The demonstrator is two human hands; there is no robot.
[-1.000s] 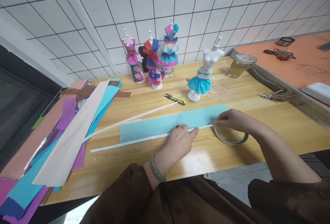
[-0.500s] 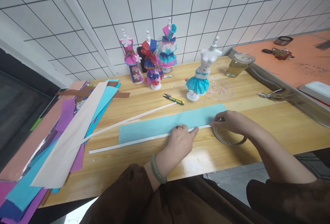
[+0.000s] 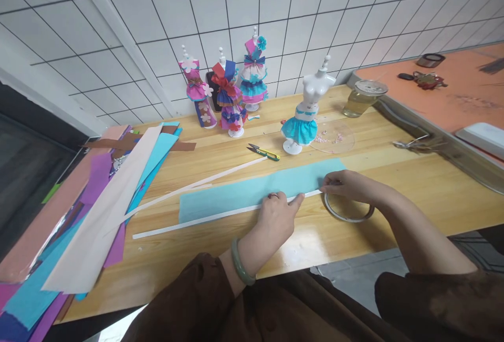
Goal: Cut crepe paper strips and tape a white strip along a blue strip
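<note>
A pale blue strip of crepe paper (image 3: 236,195) lies across the wooden table, with white tape (image 3: 212,217) along its near edge and past its left end. My left hand (image 3: 276,221) presses on the tape with one finger and the thumb apart; it holds nothing. At the strip's right end, my right hand (image 3: 342,183) is closed in a pinch on the tape. The tape roll (image 3: 349,220) rests under that hand, partly hidden by it. Beyond the paper lie yellow-handled thread snips (image 3: 268,153) and a second long white strip (image 3: 200,180).
Coloured paper sheets (image 3: 106,210) are piled at the left. Several small dress forms in paper clothes stand at the back, including one in a turquoise skirt (image 3: 300,131). Beside it are a clear dish of beads (image 3: 336,138) and a cup of yellowish liquid (image 3: 363,101).
The view has shifted slightly, so the things on the table sit a little further left. Both hands keep their places on the tape.
</note>
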